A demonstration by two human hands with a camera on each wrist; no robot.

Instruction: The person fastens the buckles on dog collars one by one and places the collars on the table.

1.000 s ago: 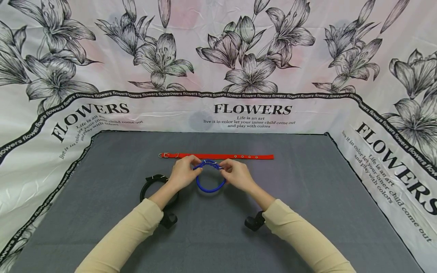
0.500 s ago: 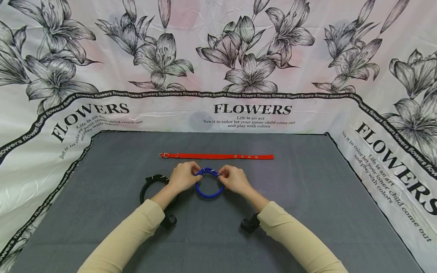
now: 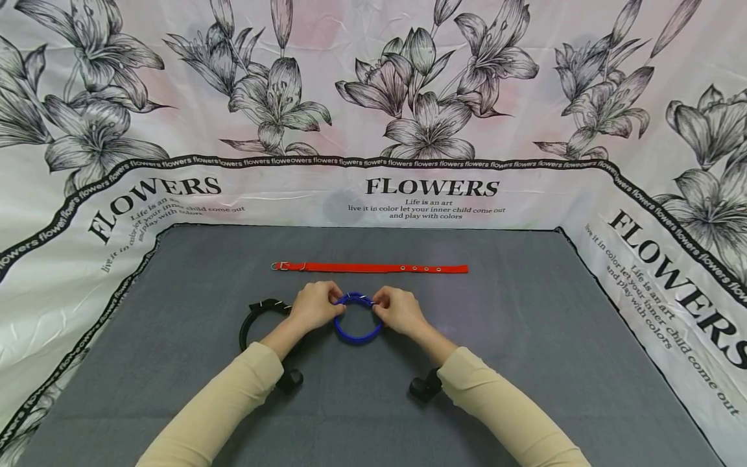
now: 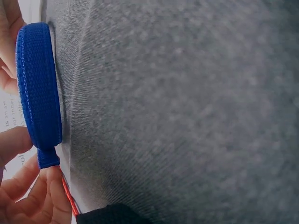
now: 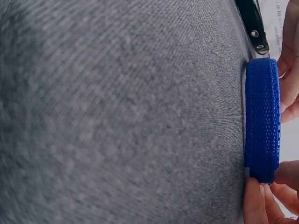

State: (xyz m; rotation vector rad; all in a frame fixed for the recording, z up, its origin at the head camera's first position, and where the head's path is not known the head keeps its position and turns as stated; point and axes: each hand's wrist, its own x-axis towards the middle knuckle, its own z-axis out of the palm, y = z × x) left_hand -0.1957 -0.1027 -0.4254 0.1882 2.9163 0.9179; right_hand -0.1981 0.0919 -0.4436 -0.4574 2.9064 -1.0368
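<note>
Grey cloth (image 3: 525, 305); blue collar (image 3: 358, 340) between left hand (image 3: 315, 305), right hand (image 3: 401, 309).

Black collar (image 3: 245, 322): right part hidden behind left forearm (image 3: 281, 338) | blue collar (image 3: 358, 339): patches covered by left hand (image 3: 315, 306) and right hand (image 3: 401, 310) | both sleeves (image 3: 504, 408): cut off at near edge | gray cloth (image 4: 187, 93): partly blurred, wrist views
</note>
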